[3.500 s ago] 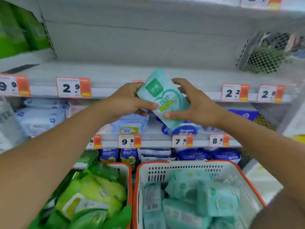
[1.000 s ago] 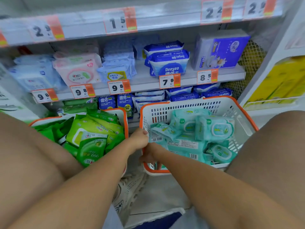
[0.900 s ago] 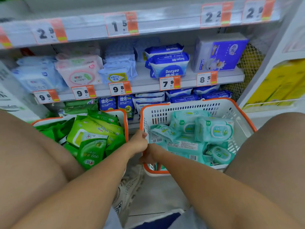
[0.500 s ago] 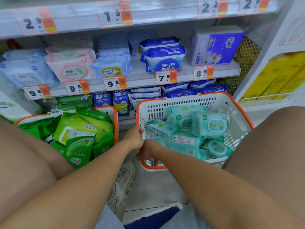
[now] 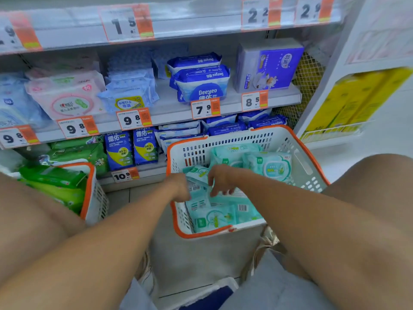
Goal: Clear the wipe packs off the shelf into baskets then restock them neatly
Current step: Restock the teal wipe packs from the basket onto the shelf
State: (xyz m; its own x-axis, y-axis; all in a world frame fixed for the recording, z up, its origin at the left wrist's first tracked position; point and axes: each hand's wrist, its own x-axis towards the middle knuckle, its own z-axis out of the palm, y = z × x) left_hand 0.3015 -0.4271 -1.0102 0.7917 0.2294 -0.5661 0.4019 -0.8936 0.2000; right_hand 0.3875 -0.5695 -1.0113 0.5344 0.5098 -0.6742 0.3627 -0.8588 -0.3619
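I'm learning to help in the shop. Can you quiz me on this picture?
1. True or false: both hands reach into the white plastic basket with the orange rim.
2. Which colour are the soft wipe packs in that basket: A green, B mint, C pink?
3. Fill in: the price tag under the blue Deeyeo packs reads 7 point ___.

Key: 1 true: the left hand and right hand are among the packs. 2 B. 3 nine.
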